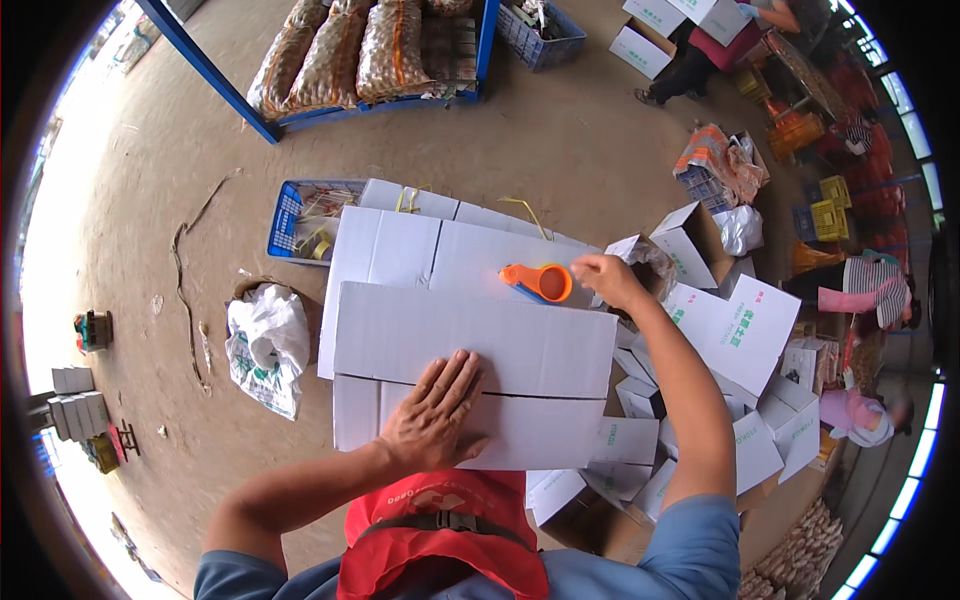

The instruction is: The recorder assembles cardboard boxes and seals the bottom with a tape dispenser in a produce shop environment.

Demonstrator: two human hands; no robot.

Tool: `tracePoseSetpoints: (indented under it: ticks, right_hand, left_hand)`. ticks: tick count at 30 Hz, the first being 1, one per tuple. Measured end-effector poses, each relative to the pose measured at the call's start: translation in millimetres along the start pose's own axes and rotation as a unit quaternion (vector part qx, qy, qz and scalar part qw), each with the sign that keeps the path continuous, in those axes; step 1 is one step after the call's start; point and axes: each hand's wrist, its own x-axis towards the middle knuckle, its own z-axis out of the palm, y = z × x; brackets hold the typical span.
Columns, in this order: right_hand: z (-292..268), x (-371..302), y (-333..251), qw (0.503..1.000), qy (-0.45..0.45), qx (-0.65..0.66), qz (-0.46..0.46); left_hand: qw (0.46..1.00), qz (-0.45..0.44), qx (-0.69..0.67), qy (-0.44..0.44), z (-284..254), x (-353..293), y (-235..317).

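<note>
A white cardboard carton [470, 340] lies in front of me with its top flaps folded in and a seam between them. My left hand [437, 410] rests flat on the near flap, fingers stretched across the seam. Just beyond, on another flat white carton surface [480, 245], sits an orange and blue tape dispenser [540, 283]. My right hand [607, 278] hovers at the right of the dispenser, its fingers loosely bent and a small gap from it. Nothing shows in that hand.
Several white cartons [730, 330] are heaped at my right. A blue crate [285, 220] and a white sack [268, 345] stand at left. Filled mesh sacks [390, 50] lie on a blue-framed rack [210, 70] ahead. People [860, 290] work at far right.
</note>
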Motion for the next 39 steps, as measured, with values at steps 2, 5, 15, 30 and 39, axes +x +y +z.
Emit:
tracePoseSetpoints:
  ticks: [2,5,15,30,39]
  right_hand:
    - [16.0,33.7,7.4,0.982,-0.132,-0.131,0.001]
    - [50.4,65.8,6.5,0.906,-0.285,-0.312,0.003]
    - [67.2,67.5,29.0,0.940,-0.124,-0.318,0.005]
    - [64.4,-159.8,-35.6,0.860,-0.028,0.493,-0.128]
    - [93.6,-173.8,-103.7,0.950,-0.163,0.169,-0.205]
  left_hand:
    - [1.000,-0.006,-0.004,-0.006,-0.5,0.2,-1.8]
    - [1.000,-0.002,-0.002,0.005,-2.4,-1.8,-4.5]
    - [1.000,-0.007,0.003,-0.022,-3.3,-0.2,-6.9]
    - [0.999,-0.035,0.003,0.027,-4.3,0.0,7.0]
    - [0.997,-0.044,0.016,0.069,9.2,-7.1,10.2]
